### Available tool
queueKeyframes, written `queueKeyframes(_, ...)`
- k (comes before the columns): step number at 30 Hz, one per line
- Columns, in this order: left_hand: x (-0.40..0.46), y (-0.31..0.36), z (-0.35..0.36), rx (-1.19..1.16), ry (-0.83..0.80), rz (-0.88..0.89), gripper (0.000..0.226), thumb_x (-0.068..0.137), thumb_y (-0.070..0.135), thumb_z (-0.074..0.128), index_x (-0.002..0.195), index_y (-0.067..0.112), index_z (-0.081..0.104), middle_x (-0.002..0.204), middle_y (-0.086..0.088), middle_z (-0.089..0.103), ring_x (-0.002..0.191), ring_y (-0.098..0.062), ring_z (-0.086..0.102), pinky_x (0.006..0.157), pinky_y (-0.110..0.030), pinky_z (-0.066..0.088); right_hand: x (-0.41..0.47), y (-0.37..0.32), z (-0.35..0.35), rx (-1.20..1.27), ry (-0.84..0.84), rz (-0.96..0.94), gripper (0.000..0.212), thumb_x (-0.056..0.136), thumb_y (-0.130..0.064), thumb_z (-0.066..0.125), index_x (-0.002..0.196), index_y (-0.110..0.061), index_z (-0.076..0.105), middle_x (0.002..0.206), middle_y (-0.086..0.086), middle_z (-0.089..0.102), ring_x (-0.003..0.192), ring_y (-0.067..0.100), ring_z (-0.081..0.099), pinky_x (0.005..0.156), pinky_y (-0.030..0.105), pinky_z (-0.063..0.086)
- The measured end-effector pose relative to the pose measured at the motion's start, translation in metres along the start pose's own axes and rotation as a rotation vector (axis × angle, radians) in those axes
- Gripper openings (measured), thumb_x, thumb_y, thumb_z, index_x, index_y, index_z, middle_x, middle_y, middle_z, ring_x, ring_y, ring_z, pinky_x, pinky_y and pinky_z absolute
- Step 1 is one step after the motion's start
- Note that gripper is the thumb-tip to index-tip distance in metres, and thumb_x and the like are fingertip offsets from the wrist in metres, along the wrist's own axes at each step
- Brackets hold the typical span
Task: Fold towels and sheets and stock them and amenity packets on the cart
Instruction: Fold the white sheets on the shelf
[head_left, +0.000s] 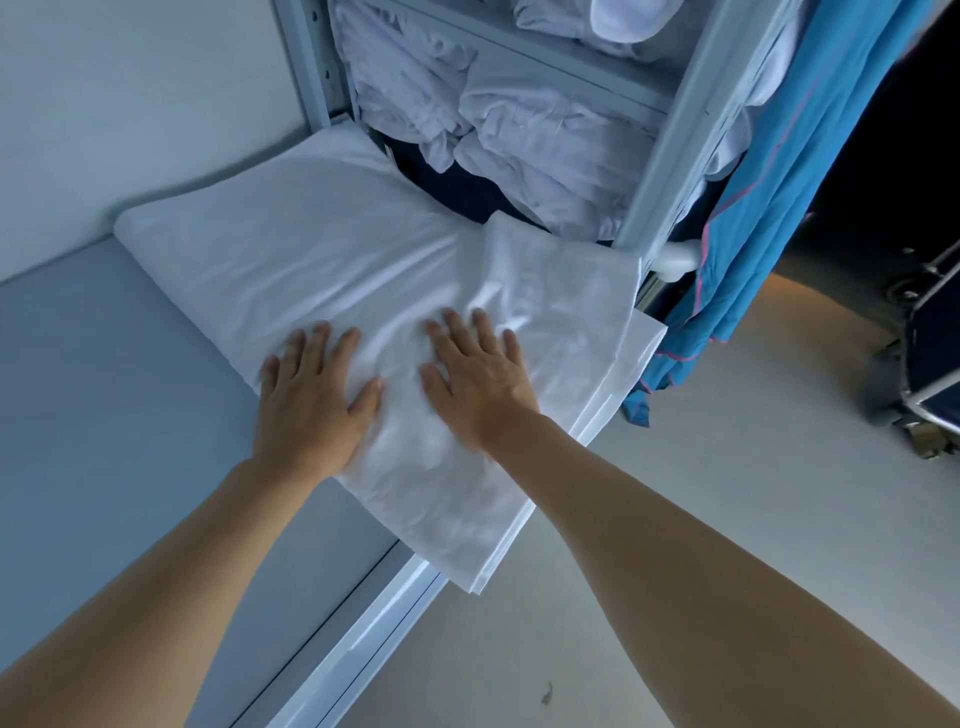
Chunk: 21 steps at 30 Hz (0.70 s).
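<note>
Both hands flat on the folded white cotton sheet (322, 270), fingers straight and spread. No grip on either side: left hand (311, 400) presses the near-left edge of the fold, right hand (480, 382) presses just right of it, near the middle of the near end. Palms down looks like smoothing or pinning the layers so the fold sets, not lifting.

Sheet lies as a long strip on the pale grey flat worktop (104, 389), running from the far-left wall corner toward the near right. Its near-right end overhangs the worktop's white metal edge rail (374, 618); stacked hems visible there, so several layers already. Overhang is probably why both hands sit at this end: weight on the fabric stops it sliding to the floor.

Far centre: pale grey metal-framed linen cart (670, 156), shelves stuffed with crumpled white linens (519, 130), not neatly stacked. Sheet's far-right corner touches or overlaps the cart's lower frame; can't tell which. Bright blue fabric with pink stitching (779, 208) hangs off the cart's right side. Dark wheeled trolley (924, 374) at far right on the pale floor (675, 519), well apart.

Judgement: mid-fold stage. Next needs a cross fold to shorten the strip before it fits a shelf. Risk: slick fabric, layers creeping out of register when hands lift. No amenity packets in view.
</note>
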<state>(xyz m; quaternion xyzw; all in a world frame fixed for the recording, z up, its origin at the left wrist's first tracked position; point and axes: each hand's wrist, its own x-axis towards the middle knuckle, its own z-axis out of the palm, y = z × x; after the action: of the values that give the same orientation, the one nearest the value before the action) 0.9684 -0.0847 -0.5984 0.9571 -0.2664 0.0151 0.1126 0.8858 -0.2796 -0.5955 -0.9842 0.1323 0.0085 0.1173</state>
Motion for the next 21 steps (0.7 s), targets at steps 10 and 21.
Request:
queueKeyframes(10, -0.070, -0.043, -0.022, 0.001, -0.026, -0.033, 0.080, 0.091, 0.066, 0.023, 0.160, 0.026, 0.033, 0.169, -0.009, 0.025, 0.156, -0.034, 0.020, 0.124, -0.055, 0.018, -0.048, -0.061, 0.018, -0.021, -0.028, -0.040, 0.067, 0.102, -0.056, 0.009, 0.164, -0.032, -0.002, 0.172, -0.010, -0.008, 0.159, 0.025, -0.011, 0.127, 0.052, -0.004)
queueKeyframes(21, -0.179, -0.122, -0.052, 0.019, -0.050, -0.138, 0.082, 0.090, 0.067, 0.020, 0.160, 0.026, 0.033, 0.169, -0.009, 0.025, 0.155, -0.034, 0.022, 0.124, -0.053, 0.017, -0.112, -0.169, 0.041, -0.013, -0.045, -0.122, 0.067, 0.104, -0.054, 0.016, 0.165, -0.031, 0.001, 0.173, -0.009, -0.005, 0.159, 0.026, -0.007, 0.127, 0.054, 0.002)
